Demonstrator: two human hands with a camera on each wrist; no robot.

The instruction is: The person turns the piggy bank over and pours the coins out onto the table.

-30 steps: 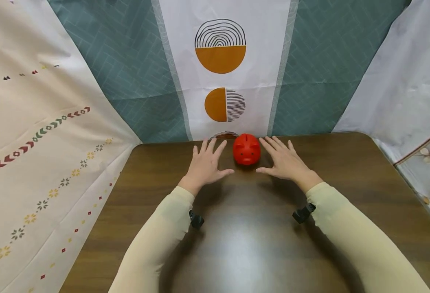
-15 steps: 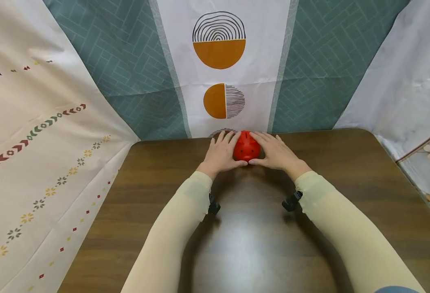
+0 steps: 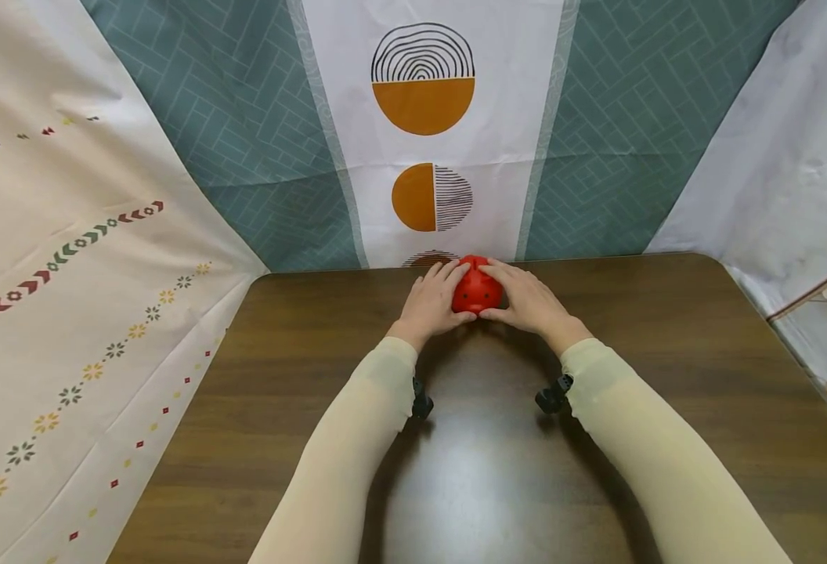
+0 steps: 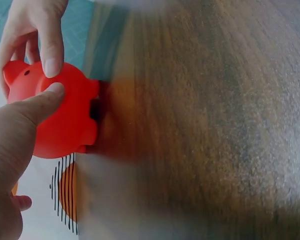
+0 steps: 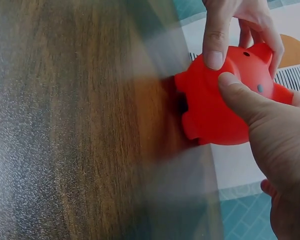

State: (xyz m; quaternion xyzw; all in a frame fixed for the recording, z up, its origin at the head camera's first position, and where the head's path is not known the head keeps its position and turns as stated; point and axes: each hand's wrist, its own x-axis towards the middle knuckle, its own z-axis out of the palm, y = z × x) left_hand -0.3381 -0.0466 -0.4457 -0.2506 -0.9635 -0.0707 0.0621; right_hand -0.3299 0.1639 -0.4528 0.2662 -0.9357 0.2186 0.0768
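A red piggy bank (image 3: 477,296) stands upright near the table's back edge, its snout and two black eyes facing me. My left hand (image 3: 429,301) holds its left side and my right hand (image 3: 529,302) its right side. Both thumbs meet low on the front, by the snout, while the fingers curve round the sides and top. In the left wrist view the feet of the piggy bank (image 4: 65,120) are at the tabletop; whether they touch it I cannot tell. The right wrist view shows the piggy bank (image 5: 210,112) between both thumbs, its back hidden.
The brown wooden table (image 3: 315,376) ends just behind the piggy bank. A hanging cloth (image 3: 590,157) with green and white panels closes off the back. Pale patterned cloth (image 3: 103,352) hangs at the left, and white cloth (image 3: 773,180) at the right.
Both hands have come inward from either side of the piggy bank, spread and apart from it at first, and now hold it. The piggy bank has hardly moved.
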